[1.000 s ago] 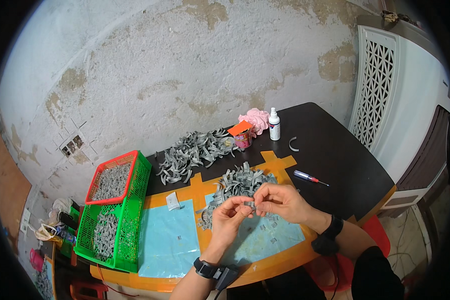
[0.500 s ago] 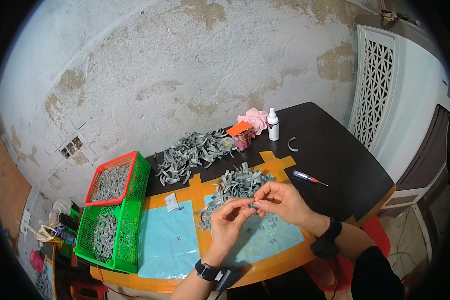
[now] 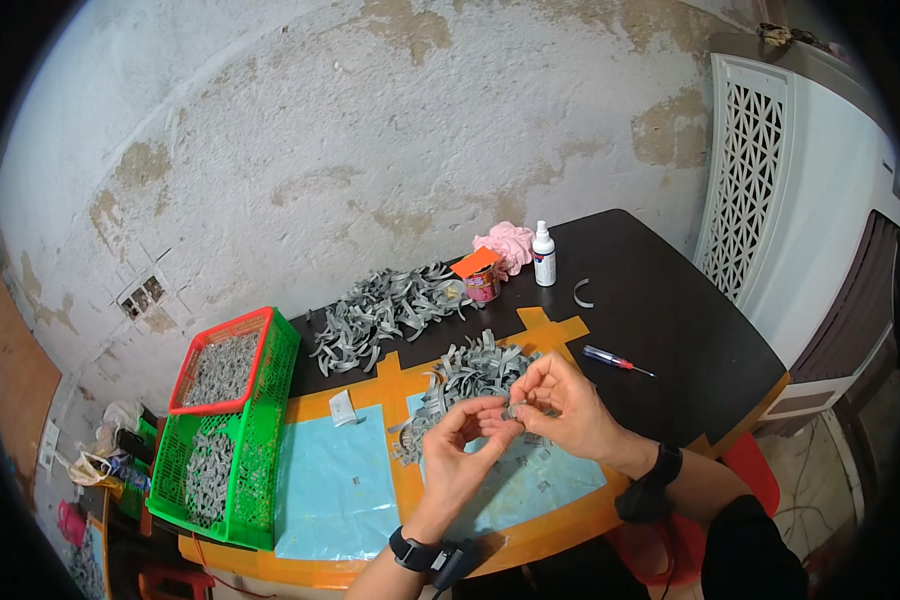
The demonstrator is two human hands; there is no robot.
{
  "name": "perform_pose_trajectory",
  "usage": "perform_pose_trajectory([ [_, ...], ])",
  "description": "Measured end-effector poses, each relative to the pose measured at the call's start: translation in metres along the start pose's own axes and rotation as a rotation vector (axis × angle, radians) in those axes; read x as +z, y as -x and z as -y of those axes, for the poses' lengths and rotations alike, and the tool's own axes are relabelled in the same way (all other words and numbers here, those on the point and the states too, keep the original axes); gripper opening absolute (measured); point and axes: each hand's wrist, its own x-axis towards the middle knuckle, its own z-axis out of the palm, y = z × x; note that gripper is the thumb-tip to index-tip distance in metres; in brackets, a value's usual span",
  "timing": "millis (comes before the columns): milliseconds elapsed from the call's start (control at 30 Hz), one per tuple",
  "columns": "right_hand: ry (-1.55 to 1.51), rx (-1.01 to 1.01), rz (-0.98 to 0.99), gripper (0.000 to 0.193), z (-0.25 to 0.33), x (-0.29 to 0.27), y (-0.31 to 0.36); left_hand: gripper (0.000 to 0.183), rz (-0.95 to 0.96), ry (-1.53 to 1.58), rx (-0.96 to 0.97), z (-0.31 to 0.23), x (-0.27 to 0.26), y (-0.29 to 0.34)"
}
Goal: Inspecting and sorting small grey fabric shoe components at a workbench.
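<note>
My left hand (image 3: 460,450) and my right hand (image 3: 568,410) meet fingertip to fingertip above the near part of the table. Both are closed in a pinch around a small grey piece (image 3: 512,411), mostly covered by the fingers. Just beyond them lies a heap of curved grey strips (image 3: 480,366), partly hidden by my hands. Beneath is a light blue sheet (image 3: 490,500) edged with orange tape, with a few tiny grey bits on it.
A larger pile of curved grey strips (image 3: 375,310) lies farther back. To the left, a red basket (image 3: 263,350) rests on a green basket (image 3: 240,500), both holding small grey pieces. A tin (image 3: 482,286), white spray bottle (image 3: 544,258), pink cloth (image 3: 508,245) and screwdriver (image 3: 615,358) are on the dark table.
The left fingers have loosened and shifted slightly around the small grey piece. My hands stay together in nearly the same place, and the view has tilted a little.
</note>
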Motion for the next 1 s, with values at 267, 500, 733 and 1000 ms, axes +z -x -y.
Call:
perform_pose_trajectory([
  [267, -0.084, 0.106, 0.086, 0.026, 0.006, -0.001, -0.001, 0.015, -0.032, -0.053, -0.092, 0.006, -0.009, -0.001],
  [500, -0.066, 0.152, 0.091, 0.026, 0.008, -0.007, -0.003, 0.015, 0.067, 0.099, -0.157, 0.003, -0.013, -0.004],
  [733, -0.231, 0.208, 0.160, 0.025, 0.008, -0.010, -0.004, 0.015, 0.113, -0.305, 0.155, 0.004, -0.022, -0.010],
  [1000, -0.259, 0.228, 0.155, 0.023, 0.008, -0.005, 0.000, 0.014, 0.100, -0.220, 0.281, 0.013, -0.020, -0.007],
])
